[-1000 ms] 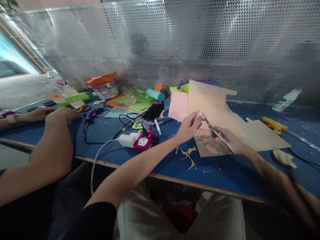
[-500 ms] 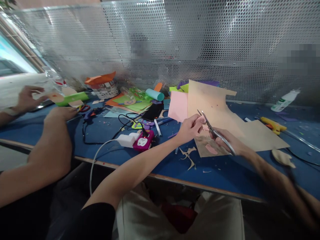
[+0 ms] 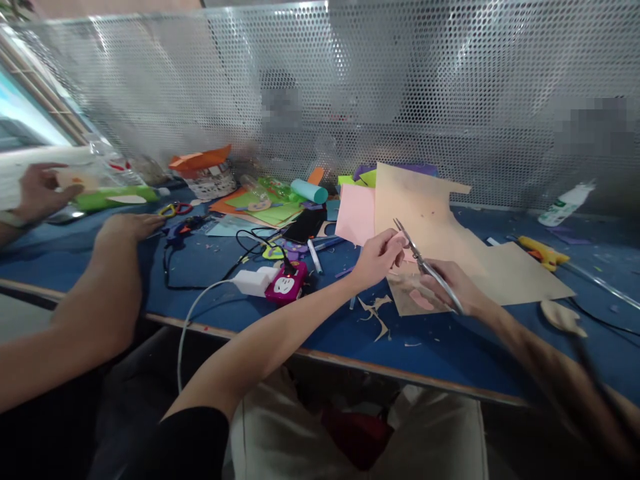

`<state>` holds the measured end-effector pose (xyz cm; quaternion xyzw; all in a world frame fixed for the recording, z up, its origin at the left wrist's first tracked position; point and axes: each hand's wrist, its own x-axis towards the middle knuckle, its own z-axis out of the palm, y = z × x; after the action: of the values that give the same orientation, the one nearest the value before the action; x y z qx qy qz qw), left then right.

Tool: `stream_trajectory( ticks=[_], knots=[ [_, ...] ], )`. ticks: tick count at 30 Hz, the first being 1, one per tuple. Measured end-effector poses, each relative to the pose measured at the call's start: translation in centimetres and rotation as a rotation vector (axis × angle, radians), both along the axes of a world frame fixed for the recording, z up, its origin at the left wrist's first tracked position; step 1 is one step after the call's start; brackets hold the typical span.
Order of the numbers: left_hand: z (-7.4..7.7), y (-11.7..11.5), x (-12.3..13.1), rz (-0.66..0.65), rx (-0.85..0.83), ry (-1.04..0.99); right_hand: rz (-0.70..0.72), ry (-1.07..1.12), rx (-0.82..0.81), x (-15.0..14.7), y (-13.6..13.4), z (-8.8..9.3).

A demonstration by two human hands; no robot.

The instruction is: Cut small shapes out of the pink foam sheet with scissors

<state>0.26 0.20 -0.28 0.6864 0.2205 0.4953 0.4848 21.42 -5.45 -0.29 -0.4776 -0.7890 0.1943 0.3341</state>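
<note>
My left hand (image 3: 380,257) pinches a small pink piece of foam or paper (image 3: 401,239) between thumb and fingers. In my right hand (image 3: 453,285) is a pair of metal scissors (image 3: 419,259), whose blades point up and left, right beside the pink piece. Whether the blades touch it I cannot tell. Below and behind both hands lies a large beige sheet (image 3: 425,213), with a pink sheet (image 3: 356,213) at its left. A small pink scrap (image 3: 421,300) rests on the beige sheet near my right hand. Beige offcuts (image 3: 376,313) lie on the blue table below my left hand.
A magenta power adapter (image 3: 287,283) with cables sits left of my forearm. To the right are a yellow glue gun (image 3: 543,252) and a white glue bottle (image 3: 567,203). At far left a co-worker's hands (image 3: 40,190) work near another glue gun (image 3: 183,228). A perforated metal screen (image 3: 320,80) stands behind.
My hands have barely moved; the scissors remain by the pink piece. At left, the co-worker's raised hand has shifted left, and their other hand now lies flatter on the table.
</note>
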Motion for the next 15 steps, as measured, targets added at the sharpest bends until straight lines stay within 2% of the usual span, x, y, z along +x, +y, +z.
stream_trajectory(
  ticks=[4, 7, 10, 15],
  knots=[
    [-0.1, 0.2, -0.2, -0.019, 0.031, 0.001, -0.178, -0.051, 0.055, -0.1, 0.8, -0.6],
    [-0.1, 0.4, -0.2, -0.019, 0.031, 0.007, -0.204, 0.045, 0.004, 0.2, 1.3, -1.0],
    [-0.1, 0.4, -0.3, -0.013, -0.002, 0.015, -0.128, 0.113, -0.039, 0.6, 1.4, -0.9],
    [-0.1, 0.4, -0.2, -0.021, -0.003, 0.018, 0.047, 0.072, -0.075, 0.9, 0.8, -0.5]
  ],
)
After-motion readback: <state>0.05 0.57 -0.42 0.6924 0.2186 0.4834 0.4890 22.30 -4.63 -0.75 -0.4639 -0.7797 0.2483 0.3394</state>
